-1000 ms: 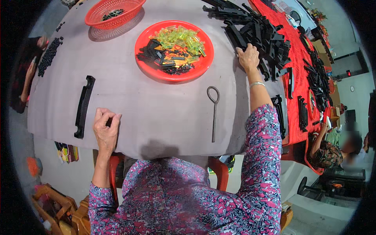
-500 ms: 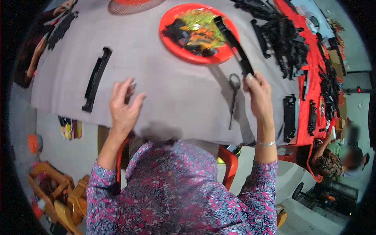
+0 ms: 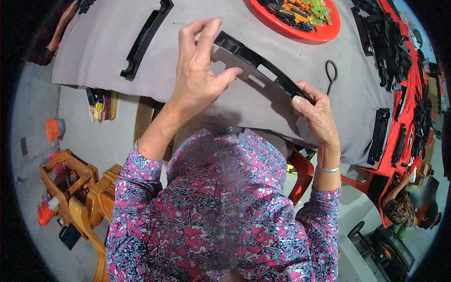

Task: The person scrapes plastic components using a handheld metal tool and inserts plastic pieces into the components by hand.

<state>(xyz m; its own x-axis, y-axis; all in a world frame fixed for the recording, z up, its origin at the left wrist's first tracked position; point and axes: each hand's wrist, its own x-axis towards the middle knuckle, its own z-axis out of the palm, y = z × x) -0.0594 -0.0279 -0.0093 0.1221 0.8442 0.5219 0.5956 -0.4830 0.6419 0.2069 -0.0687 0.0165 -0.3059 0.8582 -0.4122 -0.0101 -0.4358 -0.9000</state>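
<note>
My right hand grips one end of a long black plastic part with a rectangular opening in it. The part is held tilted above the grey tablecloth, its far end toward my left hand. Beside that end, my left hand is open, thumb and fingers apart, with nothing in it. A similar black plastic part lies on the cloth to the left. At the far right of centre stands a red plate of small black, orange and yellow-green pieces. A pair of scissors lies near my right hand, partly hidden.
Piles of black plastic parts cover the right side of the table, beside a red cloth. Another person's arm reaches in at the upper left. A person sits at the far right. Wooden furniture stands at the lower left.
My right hand has brought the black part down and toward the middle, turning it more crosswise. My left hand has moved right and up to its far end. The view has shifted.
</note>
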